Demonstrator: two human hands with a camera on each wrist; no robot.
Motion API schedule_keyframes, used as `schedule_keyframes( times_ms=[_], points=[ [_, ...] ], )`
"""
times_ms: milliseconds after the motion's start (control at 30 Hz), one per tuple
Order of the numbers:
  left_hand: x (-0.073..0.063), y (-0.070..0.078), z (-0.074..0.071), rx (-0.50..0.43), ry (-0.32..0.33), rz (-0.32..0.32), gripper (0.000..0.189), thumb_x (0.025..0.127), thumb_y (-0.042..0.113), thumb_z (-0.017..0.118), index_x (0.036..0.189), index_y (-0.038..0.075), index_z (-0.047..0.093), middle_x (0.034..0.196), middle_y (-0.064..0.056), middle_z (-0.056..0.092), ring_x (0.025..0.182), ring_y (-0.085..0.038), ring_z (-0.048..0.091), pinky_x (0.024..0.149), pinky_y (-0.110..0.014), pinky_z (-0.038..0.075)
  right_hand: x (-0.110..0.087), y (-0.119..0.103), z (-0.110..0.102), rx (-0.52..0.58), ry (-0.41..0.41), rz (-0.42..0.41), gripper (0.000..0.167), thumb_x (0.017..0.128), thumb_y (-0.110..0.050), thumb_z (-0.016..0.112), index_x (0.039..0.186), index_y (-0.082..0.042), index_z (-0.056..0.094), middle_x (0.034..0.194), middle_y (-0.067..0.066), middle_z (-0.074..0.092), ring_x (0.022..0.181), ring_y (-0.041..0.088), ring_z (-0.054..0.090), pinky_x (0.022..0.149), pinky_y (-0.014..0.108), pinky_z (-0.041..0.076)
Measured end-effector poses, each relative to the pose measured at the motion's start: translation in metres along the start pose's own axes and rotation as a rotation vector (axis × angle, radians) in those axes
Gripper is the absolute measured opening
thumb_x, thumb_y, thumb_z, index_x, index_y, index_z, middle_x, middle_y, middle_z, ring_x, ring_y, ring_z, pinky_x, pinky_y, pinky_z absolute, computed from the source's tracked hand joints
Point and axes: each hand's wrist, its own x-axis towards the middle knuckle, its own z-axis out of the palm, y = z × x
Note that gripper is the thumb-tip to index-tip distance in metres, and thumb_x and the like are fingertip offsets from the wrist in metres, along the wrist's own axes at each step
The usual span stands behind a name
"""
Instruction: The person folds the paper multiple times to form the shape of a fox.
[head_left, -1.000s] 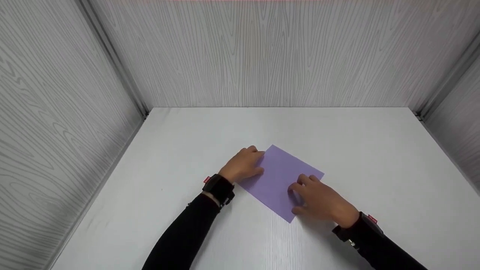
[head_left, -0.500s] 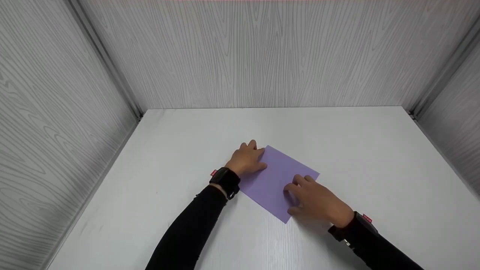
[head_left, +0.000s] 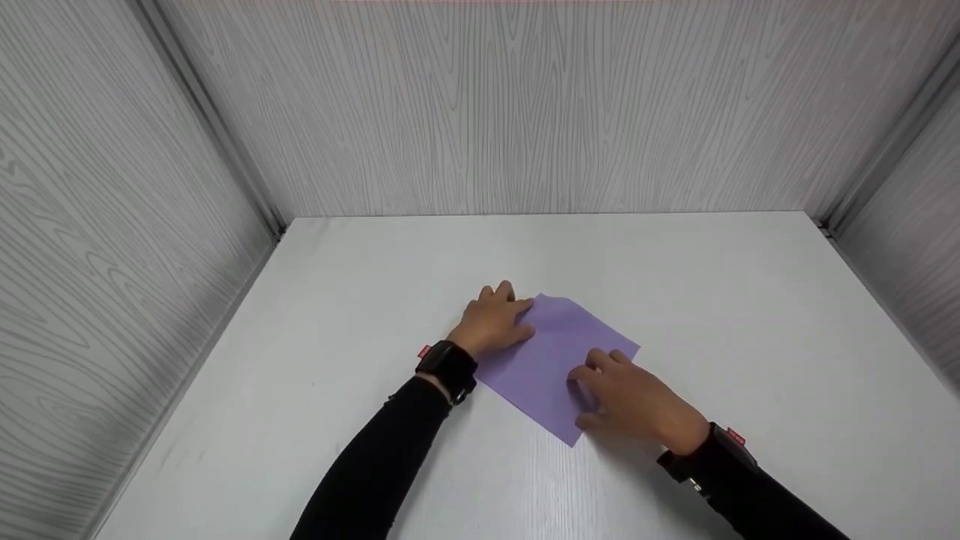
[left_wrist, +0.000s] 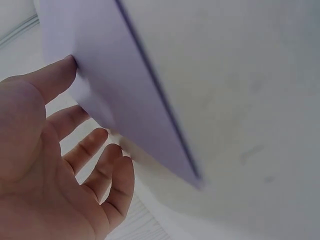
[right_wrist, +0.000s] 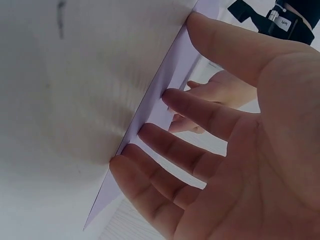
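A square sheet of purple paper (head_left: 551, 360) lies at a slant on the white table. My left hand (head_left: 491, 322) is at its upper left edge, the thumb on the sheet and the index fingertip at the border. In the left wrist view, the sheet (left_wrist: 115, 85) buckles slightly between that thumb and index finger, which are apart. Across the lower right part rests my right hand (head_left: 630, 397), fingers spread and bent, fingertips touching the paper. The right wrist view has its thumb and fingertips along the edge of the sheet (right_wrist: 175, 70).
The white tabletop (head_left: 375, 300) surrounds the sheet. Wood-grain panels stand at the back (head_left: 480, 112), at the left (head_left: 90, 262) and at the right (head_left: 915, 240). Both wrists wear black bands, the left band (head_left: 448, 369) beside the paper's left corner.
The left hand first shifted slightly up along the edge. Since then the paper's top corner has buckled and its upper edge now curves. The right hand has kept its place on the sheet.
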Motion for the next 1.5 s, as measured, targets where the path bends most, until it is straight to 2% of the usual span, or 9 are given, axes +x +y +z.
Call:
schedule_keyframes(
  times_ms=[167, 400, 533, 700, 800, 900, 1000, 1333, 1500],
  points=[
    [-0.003, -0.003, -0.003, -0.06, 0.0, 0.062, 0.056, 0.102, 0.037, 0.07, 0.155, 0.023, 0.058, 0.134, -0.008, 0.055, 0.118, -0.027, 0.049, 0.099, -0.045, 0.048, 0.002, 0.001, 0.002, -0.004, 0.019, -0.003, 0.047, 0.085, -0.025, 0.089, 0.123, -0.007, 0.069, 0.108, 0.006, 0.056, 0.096, 0.025, 0.05, 0.078, 0.038, 0.052],
    [-0.005, -0.008, -0.008, -0.252, 0.014, 0.101, 0.065, 0.1, 0.018, 0.073, 0.161, 0.022, 0.049, 0.138, -0.009, 0.062, 0.126, -0.025, 0.057, 0.11, -0.042, 0.046, 0.001, 0.005, 0.004, 0.002, 0.06, -0.03, 0.045, 0.084, -0.023, 0.087, 0.122, -0.005, 0.07, 0.109, 0.008, 0.057, 0.098, 0.028, 0.052, 0.081, 0.041, 0.053],
    [-0.005, -0.01, -0.008, -0.31, 0.08, 0.105, 0.071, 0.099, 0.007, 0.071, 0.164, 0.021, 0.043, 0.144, -0.009, 0.063, 0.131, -0.025, 0.058, 0.114, -0.042, 0.044, 0.001, 0.007, 0.003, 0.013, 0.036, -0.024, 0.048, 0.084, -0.023, 0.084, 0.126, -0.005, 0.07, 0.115, 0.009, 0.059, 0.1, 0.028, 0.052, 0.083, 0.041, 0.054],
    [-0.005, -0.011, -0.006, -0.314, 0.184, 0.118, 0.075, 0.1, 0.001, 0.07, 0.165, 0.023, 0.04, 0.127, -0.011, 0.07, 0.113, -0.024, 0.065, 0.102, -0.041, 0.051, 0.0, 0.009, 0.002, 0.037, -0.004, -0.007, 0.054, 0.085, -0.025, 0.086, 0.132, -0.005, 0.069, 0.121, 0.012, 0.059, 0.106, 0.031, 0.053, 0.086, 0.044, 0.057],
    [-0.009, -0.009, -0.005, -0.29, 0.248, 0.148, 0.065, 0.099, 0.0, 0.07, 0.158, 0.019, 0.052, 0.116, -0.01, 0.073, 0.105, -0.022, 0.067, 0.096, -0.039, 0.054, 0.0, 0.01, 0.002, 0.04, 0.007, -0.01, 0.054, 0.085, -0.025, 0.085, 0.132, -0.005, 0.069, 0.121, 0.012, 0.059, 0.107, 0.03, 0.053, 0.087, 0.043, 0.056],
    [-0.014, -0.006, -0.006, -0.233, 0.326, 0.197, 0.044, 0.098, -0.002, 0.072, 0.139, 0.013, 0.071, 0.108, -0.01, 0.075, 0.099, -0.021, 0.07, 0.089, -0.037, 0.057, 0.001, 0.011, 0.003, 0.035, 0.023, -0.01, 0.054, 0.085, -0.024, 0.084, 0.133, -0.005, 0.069, 0.12, 0.011, 0.058, 0.106, 0.029, 0.052, 0.086, 0.042, 0.056],
    [-0.021, -0.003, -0.006, -0.17, 0.385, 0.248, 0.03, 0.096, -0.002, 0.074, 0.122, 0.011, 0.08, 0.101, -0.008, 0.076, 0.095, -0.02, 0.072, 0.085, -0.034, 0.058, 0.002, 0.013, 0.005, 0.03, 0.038, -0.006, 0.053, 0.086, -0.024, 0.082, 0.133, -0.004, 0.068, 0.121, 0.012, 0.059, 0.107, 0.03, 0.052, 0.088, 0.044, 0.055],
    [-0.043, -0.001, -0.004, -0.018, 0.428, 0.383, 0.03, 0.097, -0.003, 0.072, 0.119, 0.015, 0.082, 0.105, -0.003, 0.078, 0.096, -0.021, 0.072, 0.087, -0.032, 0.059, 0.005, 0.016, 0.008, 0.039, 0.058, 0.071, 0.056, 0.088, -0.024, 0.081, 0.129, 0.003, 0.056, 0.127, 0.016, 0.06, 0.114, 0.036, 0.056, 0.094, 0.046, 0.053],
    [-0.05, -0.001, -0.001, 0.02, 0.447, 0.425, 0.028, 0.095, -0.002, 0.075, 0.116, 0.015, 0.083, 0.101, -0.004, 0.077, 0.089, -0.022, 0.071, 0.081, -0.034, 0.059, 0.006, 0.012, 0.006, 0.082, 0.066, 0.145, 0.05, 0.084, -0.025, 0.085, 0.114, 0.0, 0.054, 0.109, 0.009, 0.053, 0.104, 0.03, 0.051, 0.083, 0.041, 0.05]
  ],
)
